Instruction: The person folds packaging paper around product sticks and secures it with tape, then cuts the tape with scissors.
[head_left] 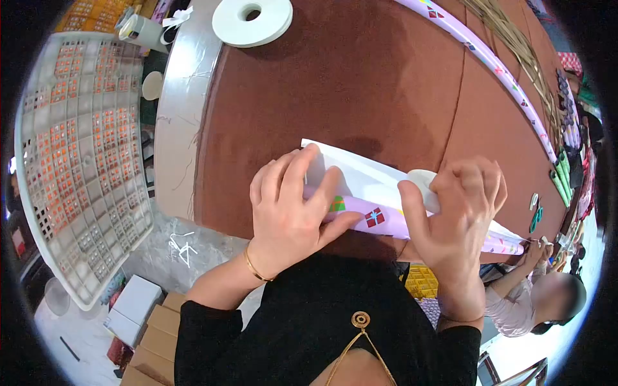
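A lilac printed sheet (386,222) with gift-box pictures lies near the table's front edge, partly rolled, its white side (351,168) showing behind. My left hand (290,199) rests on its left end, fingers apart, the fingertips on the white side and the thumb along the printed part. Over the right part is my right hand (456,209), thumb and fingers apart, the fingers bent. A white round object (421,178) shows partly behind the right thumb; the hand hides the rest of it.
The brown-covered table (322,83) bears a white tape roll (252,22), a long lilac printed tube (492,61) and green-handled scissors (536,220). Left of it stands a white plastic crate (84,161). Another person (524,302) is at the right edge.
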`<state>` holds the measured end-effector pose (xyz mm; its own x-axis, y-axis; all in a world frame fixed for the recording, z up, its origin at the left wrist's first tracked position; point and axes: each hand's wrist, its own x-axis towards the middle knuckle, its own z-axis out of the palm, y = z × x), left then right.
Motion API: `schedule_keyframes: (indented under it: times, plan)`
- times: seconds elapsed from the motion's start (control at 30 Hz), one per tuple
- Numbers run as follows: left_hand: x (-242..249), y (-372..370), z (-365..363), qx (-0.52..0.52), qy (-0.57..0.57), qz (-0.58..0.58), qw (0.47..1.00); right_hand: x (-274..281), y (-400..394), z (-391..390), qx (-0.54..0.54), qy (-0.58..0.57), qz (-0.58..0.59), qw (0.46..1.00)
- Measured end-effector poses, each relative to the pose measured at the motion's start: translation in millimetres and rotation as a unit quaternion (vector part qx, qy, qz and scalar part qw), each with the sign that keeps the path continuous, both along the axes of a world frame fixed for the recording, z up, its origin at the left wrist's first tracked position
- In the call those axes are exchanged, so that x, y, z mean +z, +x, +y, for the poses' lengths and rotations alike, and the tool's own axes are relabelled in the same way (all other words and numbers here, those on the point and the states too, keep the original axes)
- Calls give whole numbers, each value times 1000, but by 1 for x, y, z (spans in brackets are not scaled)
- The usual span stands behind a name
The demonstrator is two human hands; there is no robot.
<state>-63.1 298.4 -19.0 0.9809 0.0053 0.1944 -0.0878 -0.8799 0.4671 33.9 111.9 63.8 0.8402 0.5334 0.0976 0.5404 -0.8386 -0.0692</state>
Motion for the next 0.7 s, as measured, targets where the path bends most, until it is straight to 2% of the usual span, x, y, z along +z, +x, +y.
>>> schedule_keyframes:
  times: [0.23,0.47,0.7]
  plan:
    - [3,0,0,-10,21,21,1000,-12,-2,-7,-11,-56,-12,998]
    - [0,2,-1,0,45,5,999,-10,5,-8,0,-57,-12,998]
    - [3,0,-1,-6,53,42,998,-8,7,-6,6,-60,-8,998]
